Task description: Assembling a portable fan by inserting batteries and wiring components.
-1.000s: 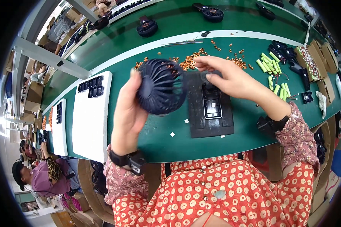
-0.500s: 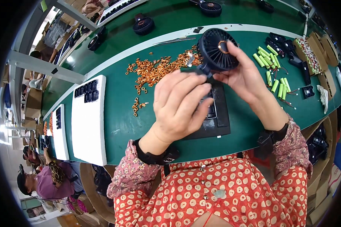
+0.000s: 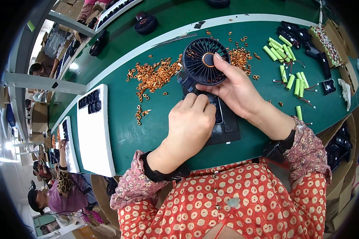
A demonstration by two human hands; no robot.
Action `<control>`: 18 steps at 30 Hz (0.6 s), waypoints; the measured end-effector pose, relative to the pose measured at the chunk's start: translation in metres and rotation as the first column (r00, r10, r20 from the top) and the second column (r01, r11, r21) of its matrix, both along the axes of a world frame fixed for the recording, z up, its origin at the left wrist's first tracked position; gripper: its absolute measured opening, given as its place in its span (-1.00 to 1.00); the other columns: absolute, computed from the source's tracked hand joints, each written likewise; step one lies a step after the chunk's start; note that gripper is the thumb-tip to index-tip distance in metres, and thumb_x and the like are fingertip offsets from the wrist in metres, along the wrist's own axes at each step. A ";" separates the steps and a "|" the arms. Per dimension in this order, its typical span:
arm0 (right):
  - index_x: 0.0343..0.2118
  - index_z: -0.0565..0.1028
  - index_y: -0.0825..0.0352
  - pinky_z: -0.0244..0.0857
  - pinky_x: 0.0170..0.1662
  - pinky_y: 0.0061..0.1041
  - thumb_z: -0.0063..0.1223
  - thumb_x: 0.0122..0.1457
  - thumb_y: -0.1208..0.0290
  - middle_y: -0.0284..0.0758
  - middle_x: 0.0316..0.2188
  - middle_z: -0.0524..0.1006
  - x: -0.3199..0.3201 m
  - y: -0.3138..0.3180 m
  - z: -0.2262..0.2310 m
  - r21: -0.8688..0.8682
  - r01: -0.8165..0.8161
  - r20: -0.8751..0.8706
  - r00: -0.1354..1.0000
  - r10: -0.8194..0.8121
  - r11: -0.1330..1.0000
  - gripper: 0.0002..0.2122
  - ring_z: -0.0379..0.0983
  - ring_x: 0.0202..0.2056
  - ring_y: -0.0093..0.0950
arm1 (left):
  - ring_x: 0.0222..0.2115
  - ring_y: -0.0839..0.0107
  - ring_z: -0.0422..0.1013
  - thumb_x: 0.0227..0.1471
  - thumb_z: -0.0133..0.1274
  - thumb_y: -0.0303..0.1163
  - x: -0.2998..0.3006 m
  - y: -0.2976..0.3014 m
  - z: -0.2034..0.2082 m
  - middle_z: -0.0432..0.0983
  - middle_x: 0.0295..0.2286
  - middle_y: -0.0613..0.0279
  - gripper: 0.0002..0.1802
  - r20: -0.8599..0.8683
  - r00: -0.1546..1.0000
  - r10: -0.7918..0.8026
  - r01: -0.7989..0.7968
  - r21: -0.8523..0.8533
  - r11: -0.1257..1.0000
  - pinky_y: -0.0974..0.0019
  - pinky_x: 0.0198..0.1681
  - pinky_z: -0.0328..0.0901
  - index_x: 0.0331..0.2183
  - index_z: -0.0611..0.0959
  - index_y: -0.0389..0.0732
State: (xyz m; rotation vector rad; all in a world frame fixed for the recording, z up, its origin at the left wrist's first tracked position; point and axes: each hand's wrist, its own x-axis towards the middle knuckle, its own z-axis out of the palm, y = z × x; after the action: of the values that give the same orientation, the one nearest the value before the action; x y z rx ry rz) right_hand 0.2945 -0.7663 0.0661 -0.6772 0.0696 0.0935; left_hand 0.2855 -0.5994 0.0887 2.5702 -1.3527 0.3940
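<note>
My right hand (image 3: 237, 89) grips a dark round fan head (image 3: 195, 67) with radial ribs and a copper-coloured ring at its hub, the thumb near that hub. Below the fan, my left hand (image 3: 190, 121) is closed with its knuckles up; whatever its fingers hold is hidden. It is beside a dark rectangular case part (image 3: 218, 109), partly covered by my hands, on a black mat (image 3: 230, 133). Small copper-coloured rings (image 3: 157, 75) are heaped behind and to the left of the fan.
Green battery cells (image 3: 279, 49) with wires lie on the right, near dark handle parts (image 3: 317, 55) and a cardboard box (image 3: 339, 44). A white foam tray (image 3: 93, 139) holding black parts stands left. Further fans (image 3: 145, 24) lie on the green belt beyond. A co-worker (image 3: 66, 195) is at far left.
The fan has come left and turned its ribbed face more toward me, with my right hand on it. My left hand has lowered and its fingers have curled in. The view has shifted slightly.
</note>
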 end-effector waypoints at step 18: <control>0.03 0.49 0.33 0.42 0.05 -0.34 -0.06 0.39 0.13 -0.33 -0.10 0.59 -0.003 0.005 -0.001 -0.121 0.008 0.033 0.999 -0.004 0.993 -0.63 0.53 -0.08 -0.52 | -0.42 0.17 0.43 -0.14 0.19 -0.49 0.006 -0.003 -0.013 0.44 -0.47 0.15 -0.87 -0.020 0.999 -0.030 0.028 -0.068 0.997 0.16 -0.34 0.37 -0.44 0.57 -0.26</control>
State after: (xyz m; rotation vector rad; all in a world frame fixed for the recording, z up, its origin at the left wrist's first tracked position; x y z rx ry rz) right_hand 0.2916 -0.7615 0.0647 -0.7994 0.0464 0.0733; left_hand 0.2911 -0.6027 0.0755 2.4901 -1.3441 0.3999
